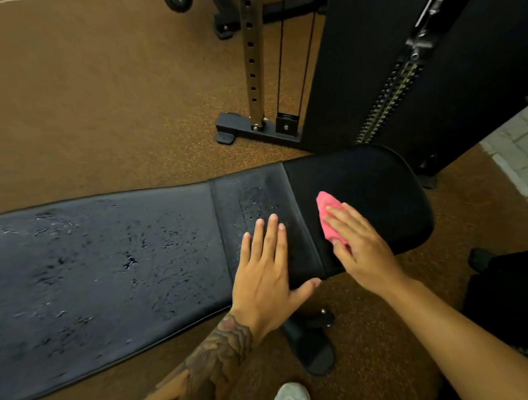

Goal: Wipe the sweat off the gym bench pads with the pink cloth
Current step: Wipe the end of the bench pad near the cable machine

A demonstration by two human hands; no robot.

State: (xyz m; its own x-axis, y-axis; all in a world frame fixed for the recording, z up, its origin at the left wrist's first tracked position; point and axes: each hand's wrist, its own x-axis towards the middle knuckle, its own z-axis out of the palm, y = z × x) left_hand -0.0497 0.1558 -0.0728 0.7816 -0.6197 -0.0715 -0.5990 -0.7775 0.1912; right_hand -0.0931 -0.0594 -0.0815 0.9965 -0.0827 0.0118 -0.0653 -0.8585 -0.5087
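A black gym bench runs across the view. Its long back pad (pixel 102 261) on the left is speckled with sweat droplets. A narrow middle section (pixel 250 197) also shows wet streaks. The seat pad (pixel 362 183) on the right looks dry and matte. My right hand (pixel 358 244) presses flat on the pink cloth (pixel 328 213), which lies on the seat pad near its left seam. My left hand (pixel 265 266) rests flat with fingers spread on the bench's near edge, just left of that seam, holding nothing.
A cable machine stands behind the bench: a chrome hole-punched post (pixel 252 58) on a black base (pixel 253 130) and a black weight-stack housing (pixel 402 72). The bench's black foot (pixel 311 346) and my white shoe (pixel 291 396) sit on the brown speckled floor (pixel 86 101).
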